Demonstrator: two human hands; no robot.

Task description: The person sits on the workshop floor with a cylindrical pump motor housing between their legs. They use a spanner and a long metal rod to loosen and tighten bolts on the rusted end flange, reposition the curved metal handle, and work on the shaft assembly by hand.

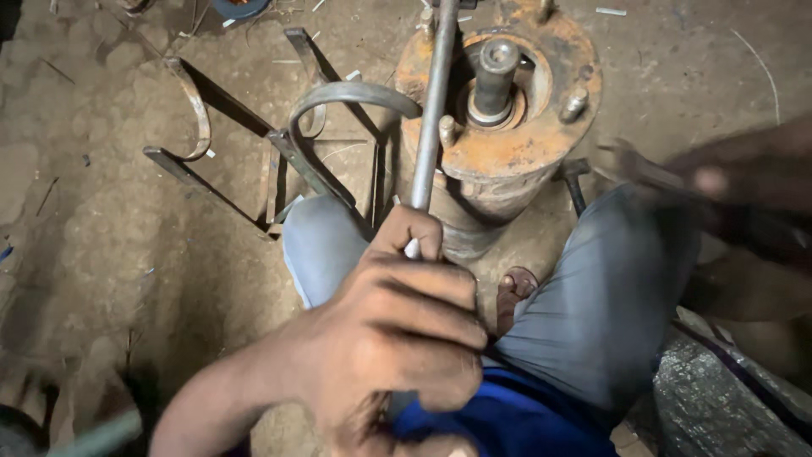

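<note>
Rusty orange housing [507, 152] stands upright between the person's knees, its shaft [495, 76] and studs bare, no cover fitted. Left hand [397, 330], near and centre, is fisted around a steel rod [433, 110] angled against the flange. Right hand [719, 182], at right, is blurred; its grip cannot be told.

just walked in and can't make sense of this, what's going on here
A person sits on the dirt floor with a rusty orange cylindrical machine part between their knees. The left hand grips a long metal rod held upright against it. The right hand is blurred beside the part. Bent metal strips lie nearby.
</note>
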